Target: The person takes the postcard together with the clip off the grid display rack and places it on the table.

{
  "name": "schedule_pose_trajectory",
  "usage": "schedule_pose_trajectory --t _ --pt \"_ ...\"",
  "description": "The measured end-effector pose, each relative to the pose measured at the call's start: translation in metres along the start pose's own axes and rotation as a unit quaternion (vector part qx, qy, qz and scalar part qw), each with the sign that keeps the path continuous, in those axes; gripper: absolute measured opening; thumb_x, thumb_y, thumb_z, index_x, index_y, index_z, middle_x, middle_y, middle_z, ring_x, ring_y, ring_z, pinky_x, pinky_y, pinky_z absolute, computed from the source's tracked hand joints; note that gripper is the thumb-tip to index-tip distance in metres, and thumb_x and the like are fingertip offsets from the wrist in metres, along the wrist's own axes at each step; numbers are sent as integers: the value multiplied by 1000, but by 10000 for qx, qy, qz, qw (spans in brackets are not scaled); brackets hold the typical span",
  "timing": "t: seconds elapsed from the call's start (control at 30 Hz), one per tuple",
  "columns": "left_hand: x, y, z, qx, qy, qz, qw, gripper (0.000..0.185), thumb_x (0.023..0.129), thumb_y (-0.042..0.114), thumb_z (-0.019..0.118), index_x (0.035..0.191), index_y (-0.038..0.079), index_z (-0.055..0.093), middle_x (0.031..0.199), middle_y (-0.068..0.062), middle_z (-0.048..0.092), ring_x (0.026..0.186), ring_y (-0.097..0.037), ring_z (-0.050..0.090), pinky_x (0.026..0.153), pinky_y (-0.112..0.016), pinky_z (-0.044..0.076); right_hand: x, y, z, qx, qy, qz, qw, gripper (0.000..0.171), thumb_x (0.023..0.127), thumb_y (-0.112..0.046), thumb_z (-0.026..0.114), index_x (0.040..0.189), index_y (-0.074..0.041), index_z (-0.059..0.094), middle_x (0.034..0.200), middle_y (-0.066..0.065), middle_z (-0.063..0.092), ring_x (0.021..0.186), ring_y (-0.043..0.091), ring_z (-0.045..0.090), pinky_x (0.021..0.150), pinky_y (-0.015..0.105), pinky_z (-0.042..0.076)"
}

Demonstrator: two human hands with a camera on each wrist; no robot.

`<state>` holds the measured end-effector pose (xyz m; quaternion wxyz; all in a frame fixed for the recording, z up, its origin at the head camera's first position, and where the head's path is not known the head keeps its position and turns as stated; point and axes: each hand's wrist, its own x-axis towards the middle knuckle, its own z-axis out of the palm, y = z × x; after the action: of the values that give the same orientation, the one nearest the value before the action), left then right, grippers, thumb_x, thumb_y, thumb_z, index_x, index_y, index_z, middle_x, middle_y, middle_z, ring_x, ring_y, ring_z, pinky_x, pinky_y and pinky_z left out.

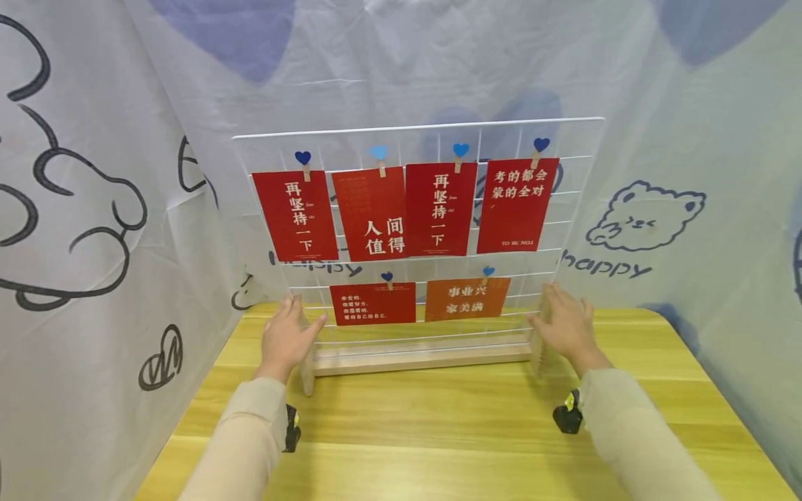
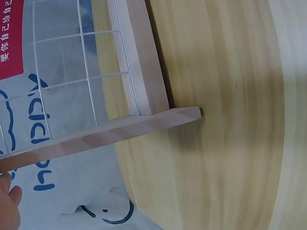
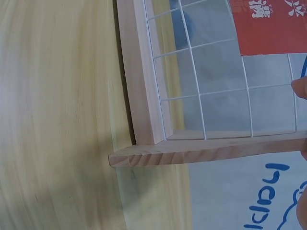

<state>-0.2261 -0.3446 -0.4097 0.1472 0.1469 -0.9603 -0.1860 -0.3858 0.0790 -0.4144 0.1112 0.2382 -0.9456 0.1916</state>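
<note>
**Both hands at the sides of a card-hung wire grid**

A white wire grid panel (image 1: 418,132) stands upright in a wooden base (image 1: 420,358) on the far part of a yellow wooden table (image 1: 438,431). The left hand (image 1: 287,335) rests against the panel's left edge, fingers straight, and the right hand (image 1: 564,321) lies against its right edge. Four red cards (image 1: 376,212) hang in the upper row from heart-topped clips (image 1: 460,154). Below hang a red card (image 1: 372,303) and an orange card (image 1: 466,299). A printed white cloth (image 1: 94,209) surrounds the table.

White wire grid (image 1: 438,132), wooden base (image 1: 420,358) — smooth wooden table (image 1: 438,431)
</note>
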Motion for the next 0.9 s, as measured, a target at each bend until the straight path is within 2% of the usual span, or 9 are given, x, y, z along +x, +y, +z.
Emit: schedule_pose_trajectory --t 0.53,0.9 --pt "3 3 -3 107 -236 -39 9997 73 86 48 39 134 -3 20 139 -20 11 125 -35 16 98 -50 13 -2 4 -6 -7 -150 4 9999 67 84 -31 50 131 8 22 133 28 22 119 41 22 93 60 2" --pt "1 3 -7 -259 -239 -121 9993 71 87 46 38 134 -3 19 140 -20 10 126 -35 12 98 -51 12 -1 2 -6 25 -261 -40 9996 66 86 -34 47 131 7 23 133 29 22 118 42 23 92 61 2"
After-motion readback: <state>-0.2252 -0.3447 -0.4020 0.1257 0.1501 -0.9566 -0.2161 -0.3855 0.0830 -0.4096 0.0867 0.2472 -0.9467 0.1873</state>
